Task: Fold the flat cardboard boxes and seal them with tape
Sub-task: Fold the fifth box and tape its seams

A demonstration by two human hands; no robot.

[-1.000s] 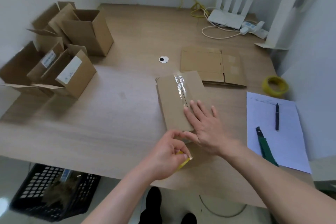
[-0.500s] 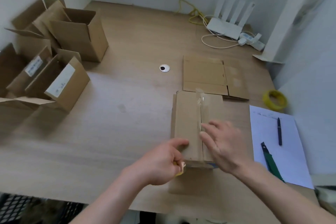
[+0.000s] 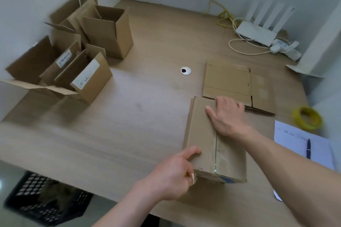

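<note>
A: Head view first. Where is the folded cardboard box (image 3: 215, 140)?

B: On the bench (image 3: 129, 116), at about five o'clock from the round cable hole (image 3: 185, 70), its taped seam running away from the person.

A: And the right hand (image 3: 227, 116)?

B: It lies on the box's far end, palm down, fingers curled over the far edge, thumb stretched flat along the top by the seam.

A: The left hand (image 3: 172, 175)?

B: At the box's near left corner, seven o'clock from the right one. Its forefinger rests on the top face; the other fingers are curled around a small yellowish thing, which I take to be the tape roll (image 3: 191, 178), mostly hidden.

A: What lies beyond?

B: A flat cardboard sheet (image 3: 230, 81) at twelve o'clock, touching or just beside the box's far edge. A yellow ring (image 3: 307, 118) sits at three o'clock, and open boxes (image 3: 88, 72) stand at ten o'clock.
</note>
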